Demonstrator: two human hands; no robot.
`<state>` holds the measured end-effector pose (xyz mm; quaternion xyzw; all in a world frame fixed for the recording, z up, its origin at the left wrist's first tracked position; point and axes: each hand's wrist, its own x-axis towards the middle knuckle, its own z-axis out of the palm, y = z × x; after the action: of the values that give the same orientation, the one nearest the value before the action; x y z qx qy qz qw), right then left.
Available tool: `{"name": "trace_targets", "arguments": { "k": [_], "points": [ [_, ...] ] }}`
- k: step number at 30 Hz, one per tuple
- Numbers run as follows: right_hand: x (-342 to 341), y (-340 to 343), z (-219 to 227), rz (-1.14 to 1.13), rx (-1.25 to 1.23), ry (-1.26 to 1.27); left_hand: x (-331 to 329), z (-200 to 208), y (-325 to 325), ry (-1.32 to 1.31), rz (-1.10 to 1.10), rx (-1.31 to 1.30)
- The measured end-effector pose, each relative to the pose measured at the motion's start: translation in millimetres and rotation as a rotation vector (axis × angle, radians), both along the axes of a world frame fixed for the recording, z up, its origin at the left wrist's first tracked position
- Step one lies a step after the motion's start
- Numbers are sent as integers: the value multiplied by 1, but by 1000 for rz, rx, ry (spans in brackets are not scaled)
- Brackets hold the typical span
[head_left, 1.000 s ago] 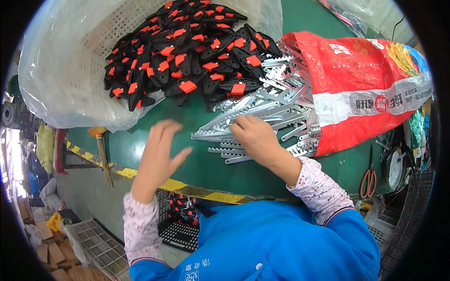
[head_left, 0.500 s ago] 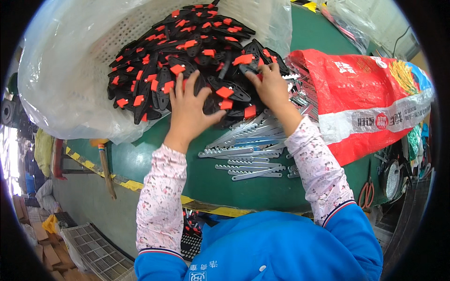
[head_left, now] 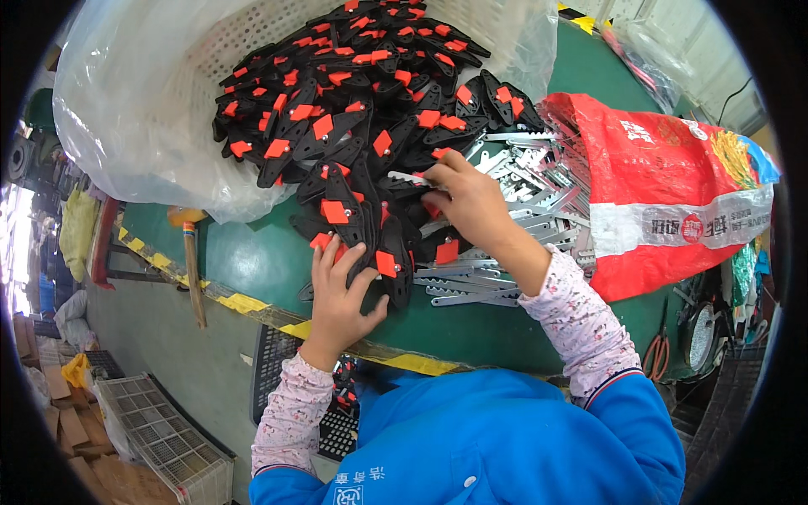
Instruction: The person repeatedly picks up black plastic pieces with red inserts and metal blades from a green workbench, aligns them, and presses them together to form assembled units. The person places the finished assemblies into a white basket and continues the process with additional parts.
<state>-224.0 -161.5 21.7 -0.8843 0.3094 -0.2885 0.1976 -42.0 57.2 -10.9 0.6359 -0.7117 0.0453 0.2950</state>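
Tabletop (head_left: pixel 244 261) with striped edge (head_left: pixel 242 303), grey floor (head_left: pixel 168 337)

We angle both forearms (head_left: pixel 296 404) inward. Our left hand (head_left: pixel 338 301) sits palm down, fingers (head_left: pixel 348 263) spread, thumb (head_left: pixel 375 315) out to the right. Our right hand (head_left: pixel 473 206) reaches farther forward, pointing leftward, fingers bent.

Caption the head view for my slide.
Left hand and right hand at a heap of black, red-tabbed parts, beside toothed metal strips and a red sack.
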Motion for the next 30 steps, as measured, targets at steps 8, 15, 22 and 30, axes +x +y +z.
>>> {"name": "trace_targets", "arguments": {
  "k": [8, 15, 22, 30],
  "points": [
    [-53, 36, 38, -44, 984, -430, -43, 34, -6, 239, 112, -119],
    [-65, 112, 14, -70, 1370, -549, -95, 60, 7, 763, 49, 278],
    [-107, 143, 7, -35, 711, -303, -86, 54, 51, 424, 18, 271],
    [-130, 129, 11, 296, 476, 2, -79, 39, 71, 306, -17, 279]
  ]
}}
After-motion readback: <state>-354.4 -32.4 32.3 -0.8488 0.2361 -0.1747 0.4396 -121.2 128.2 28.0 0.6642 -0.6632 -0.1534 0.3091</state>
